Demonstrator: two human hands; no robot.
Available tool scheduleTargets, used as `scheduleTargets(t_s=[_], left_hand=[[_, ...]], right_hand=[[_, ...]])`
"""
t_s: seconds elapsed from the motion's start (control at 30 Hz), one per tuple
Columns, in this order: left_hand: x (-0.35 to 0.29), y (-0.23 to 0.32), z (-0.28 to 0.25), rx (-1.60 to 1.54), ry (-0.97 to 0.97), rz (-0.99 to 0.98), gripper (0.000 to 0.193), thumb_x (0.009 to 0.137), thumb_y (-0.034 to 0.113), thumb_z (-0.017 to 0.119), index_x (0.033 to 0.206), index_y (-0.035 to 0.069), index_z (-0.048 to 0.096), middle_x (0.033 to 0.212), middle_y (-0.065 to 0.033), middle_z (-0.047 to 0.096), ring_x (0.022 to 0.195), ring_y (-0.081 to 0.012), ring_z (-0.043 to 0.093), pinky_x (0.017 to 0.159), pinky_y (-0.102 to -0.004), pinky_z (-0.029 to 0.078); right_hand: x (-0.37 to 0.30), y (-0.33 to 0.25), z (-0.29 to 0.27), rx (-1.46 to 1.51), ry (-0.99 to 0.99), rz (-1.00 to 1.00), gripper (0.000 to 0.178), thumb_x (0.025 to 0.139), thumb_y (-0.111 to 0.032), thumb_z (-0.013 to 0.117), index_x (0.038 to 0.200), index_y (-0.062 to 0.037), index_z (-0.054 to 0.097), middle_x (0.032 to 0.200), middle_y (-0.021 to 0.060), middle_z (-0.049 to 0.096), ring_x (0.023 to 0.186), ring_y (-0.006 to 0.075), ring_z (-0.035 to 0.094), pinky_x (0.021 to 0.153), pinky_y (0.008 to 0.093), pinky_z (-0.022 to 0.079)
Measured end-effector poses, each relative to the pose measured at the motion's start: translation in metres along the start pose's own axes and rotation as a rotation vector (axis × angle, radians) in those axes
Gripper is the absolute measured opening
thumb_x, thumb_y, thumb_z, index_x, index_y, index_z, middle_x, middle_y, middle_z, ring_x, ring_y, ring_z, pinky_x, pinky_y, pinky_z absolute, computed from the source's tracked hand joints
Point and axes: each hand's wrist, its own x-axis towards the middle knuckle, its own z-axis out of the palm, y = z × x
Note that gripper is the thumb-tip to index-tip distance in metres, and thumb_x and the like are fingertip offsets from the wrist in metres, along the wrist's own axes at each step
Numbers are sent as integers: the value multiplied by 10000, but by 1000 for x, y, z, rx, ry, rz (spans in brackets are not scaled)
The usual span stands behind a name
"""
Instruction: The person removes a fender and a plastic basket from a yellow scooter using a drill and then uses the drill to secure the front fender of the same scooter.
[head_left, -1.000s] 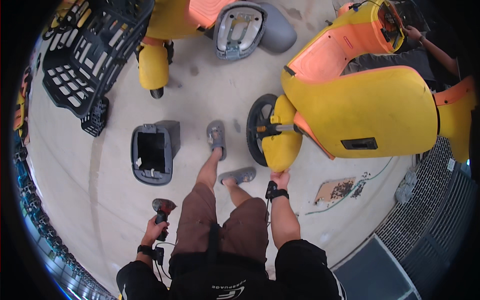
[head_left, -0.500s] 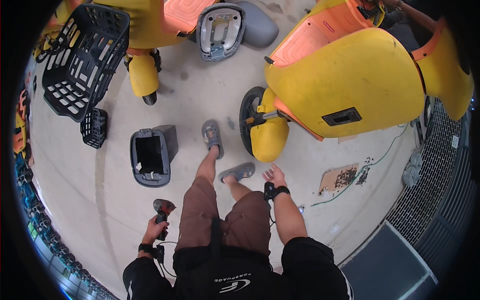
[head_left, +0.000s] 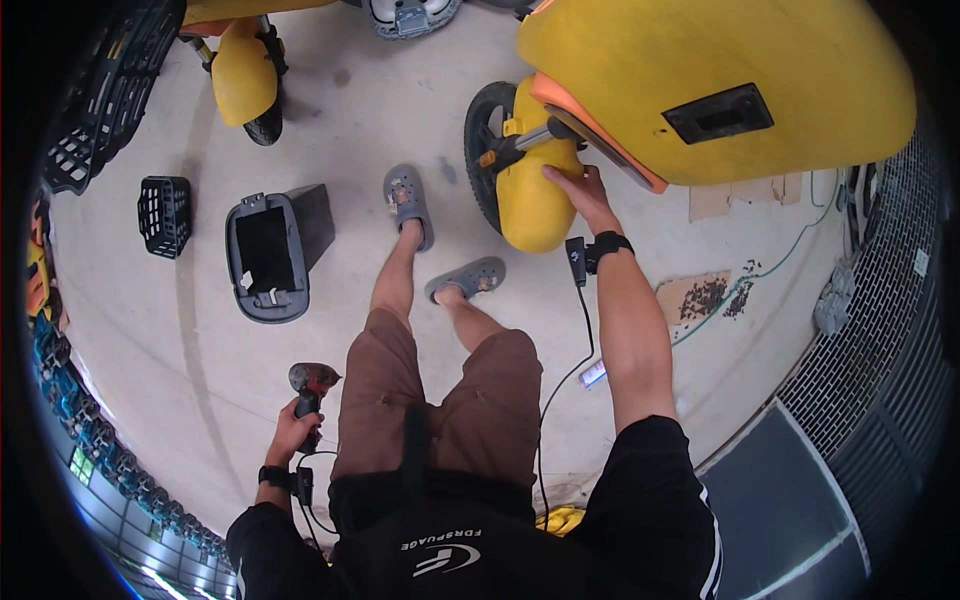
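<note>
My left hand [head_left: 294, 427] is closed round the handle of a red and black cordless drill [head_left: 313, 386], held low beside my left leg. Out in front, my right hand [head_left: 587, 195] is at the yellow front mudguard [head_left: 537, 205] of a scooter. Its thumb is spread from the fingers and lies over the mudguard; whether it presses on it I cannot tell. Just beyond are the black front wheel [head_left: 484, 150], a silver fork tube [head_left: 540, 135] and the large yellow body shell [head_left: 740, 85] with a black rectangular recess [head_left: 718, 114].
A grey open bin-shaped part [head_left: 310, 225] and a small black basket [head_left: 165, 215] stand left on the floor. A larger black basket [head_left: 105, 90] and another yellow front wheel cover [head_left: 245, 75] are farther off. Cardboard [head_left: 690, 298] with small dark pieces and a green hose [head_left: 765, 272] lie right.
My right hand has stretched forward from beside my leg to the mudguard. The view has shifted closer to the right-hand scooter. The drill stays in my left hand.
</note>
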Motion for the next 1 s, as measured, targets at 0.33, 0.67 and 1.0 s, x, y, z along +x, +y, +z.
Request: scheduleTargets(t_s=[0.33,0.67,1.0], left_hand=[[-5,-27,3,-43,-8,-36,203,735,44,650,907,5,551,624,-42,541,483,-149,541,471,-308,495],[-10,-30,3,-80,-41,0,193,737,19,649,906,-8,561,634,-61,569,504,-153,557,489,-322,508],[-29,-32,-14,-95,-34,-24,219,738,36,644,930,-8,548,640,-72,559,506,-178,571,520,-347,546]], right_hand=[[8,9,23,31,55,-27,1044,628,-659,750,1210,139,413,1212,269,540,1130,316,555,950,332,435],[7,1,8,132,59,16,931,699,-684,672,1199,91,547,1206,214,597,1142,284,573,944,319,432],[6,13,19,310,151,-12,897,707,-705,647,1119,91,607,1109,209,637,1041,277,602,881,324,451]])
